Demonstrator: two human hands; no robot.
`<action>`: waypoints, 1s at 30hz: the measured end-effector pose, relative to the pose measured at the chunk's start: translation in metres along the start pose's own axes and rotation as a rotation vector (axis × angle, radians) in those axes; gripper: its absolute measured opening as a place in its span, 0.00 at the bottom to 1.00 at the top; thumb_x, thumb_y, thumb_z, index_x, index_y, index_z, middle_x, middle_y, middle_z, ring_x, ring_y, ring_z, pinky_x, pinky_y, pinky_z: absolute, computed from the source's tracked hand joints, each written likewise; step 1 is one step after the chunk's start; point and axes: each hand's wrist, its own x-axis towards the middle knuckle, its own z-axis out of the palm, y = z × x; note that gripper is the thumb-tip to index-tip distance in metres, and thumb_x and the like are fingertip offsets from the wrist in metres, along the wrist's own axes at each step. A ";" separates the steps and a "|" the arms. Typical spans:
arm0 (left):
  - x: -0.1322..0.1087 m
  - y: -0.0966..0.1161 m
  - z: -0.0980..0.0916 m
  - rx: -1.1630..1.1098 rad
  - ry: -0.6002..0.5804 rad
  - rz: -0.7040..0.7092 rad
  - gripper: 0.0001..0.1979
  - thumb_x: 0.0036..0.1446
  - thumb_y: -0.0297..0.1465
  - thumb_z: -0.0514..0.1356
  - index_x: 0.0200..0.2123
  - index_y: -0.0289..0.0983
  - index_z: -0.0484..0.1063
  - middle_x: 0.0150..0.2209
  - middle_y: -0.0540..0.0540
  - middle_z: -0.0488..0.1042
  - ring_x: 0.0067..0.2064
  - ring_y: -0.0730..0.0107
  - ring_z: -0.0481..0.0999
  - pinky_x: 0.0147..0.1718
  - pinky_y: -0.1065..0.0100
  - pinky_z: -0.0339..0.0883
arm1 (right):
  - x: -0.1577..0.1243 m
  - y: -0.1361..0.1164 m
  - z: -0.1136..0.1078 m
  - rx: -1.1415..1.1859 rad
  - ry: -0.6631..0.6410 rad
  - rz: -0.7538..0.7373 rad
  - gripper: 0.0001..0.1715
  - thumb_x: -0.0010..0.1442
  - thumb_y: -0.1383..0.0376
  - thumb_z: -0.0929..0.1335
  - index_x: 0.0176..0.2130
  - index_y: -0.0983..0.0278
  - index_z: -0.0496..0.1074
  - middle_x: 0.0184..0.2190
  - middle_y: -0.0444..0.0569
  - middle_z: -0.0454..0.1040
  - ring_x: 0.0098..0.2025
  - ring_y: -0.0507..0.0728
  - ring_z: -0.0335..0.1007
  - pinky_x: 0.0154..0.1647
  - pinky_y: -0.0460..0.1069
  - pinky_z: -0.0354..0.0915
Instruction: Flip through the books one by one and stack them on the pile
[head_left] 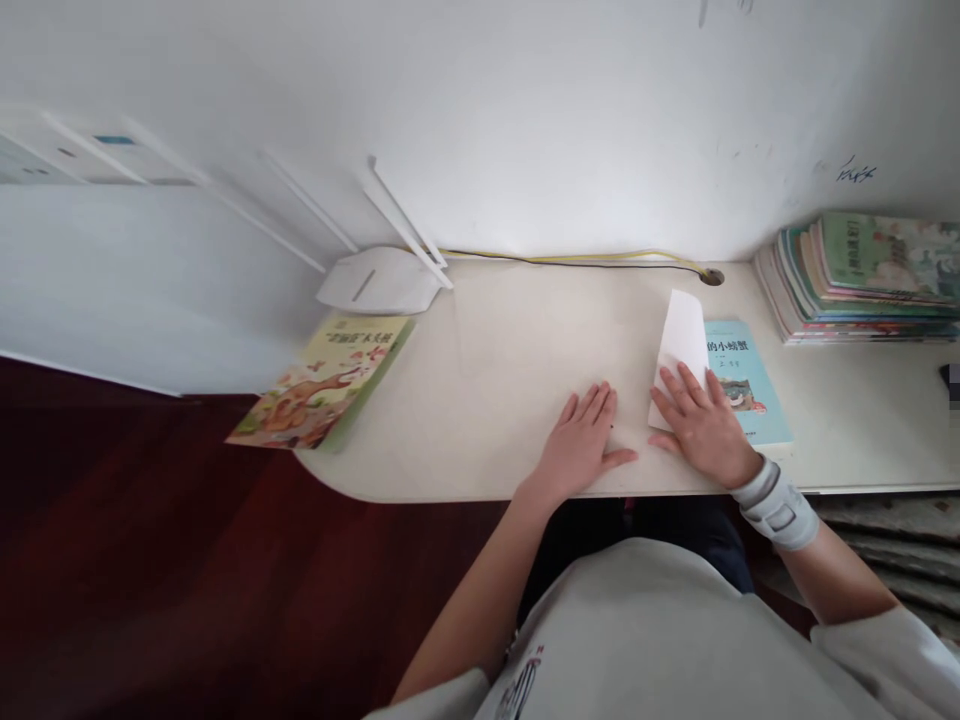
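Observation:
A light-blue book lies on the white desk, its cover printed with characters and a small picture. Its front cover or a page, showing a blank white side, is turned up toward the left and partly covers it. My right hand rests spread on that white sheet and the book's left part, with a grey band around the wrist. Flat on the desk to the left of the book lies my left hand, fingers stretched out, thumb apart, holding nothing.
A white router with upright antennas stands at the back left, beside a yellow picture book overhanging the desk's left edge. Cables run along the wall to a hole. A stack of books sits at the back right.

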 end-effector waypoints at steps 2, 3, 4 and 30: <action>-0.004 -0.006 -0.001 -0.022 0.006 0.022 0.42 0.57 0.54 0.47 0.65 0.31 0.46 0.66 0.34 0.50 0.67 0.58 0.47 0.63 0.54 0.44 | 0.006 -0.007 0.001 -0.001 -0.023 0.003 0.27 0.64 0.55 0.60 0.56 0.67 0.66 0.62 0.59 0.58 0.65 0.68 0.46 0.62 0.70 0.44; -0.005 -0.007 -0.002 -0.031 0.013 0.012 0.42 0.56 0.54 0.48 0.64 0.31 0.47 0.65 0.35 0.50 0.67 0.58 0.48 0.63 0.55 0.45 | 0.008 -0.010 0.002 -0.001 -0.030 0.004 0.25 0.64 0.58 0.60 0.55 0.67 0.67 0.61 0.58 0.60 0.65 0.67 0.48 0.62 0.70 0.43; -0.005 -0.007 -0.002 -0.039 0.020 -0.002 0.41 0.56 0.54 0.48 0.64 0.32 0.48 0.65 0.36 0.51 0.66 0.58 0.49 0.63 0.56 0.45 | 0.010 -0.013 0.002 0.000 -0.032 0.002 0.23 0.65 0.60 0.59 0.54 0.67 0.68 0.60 0.57 0.61 0.64 0.67 0.50 0.62 0.70 0.44; -0.006 0.006 -0.004 -0.038 0.081 -0.064 0.33 0.59 0.51 0.49 0.61 0.38 0.57 0.64 0.38 0.55 0.65 0.58 0.53 0.62 0.55 0.47 | 0.108 0.067 0.027 0.215 -0.235 0.314 0.43 0.54 0.51 0.66 0.62 0.68 0.54 0.64 0.64 0.51 0.66 0.72 0.38 0.60 0.67 0.46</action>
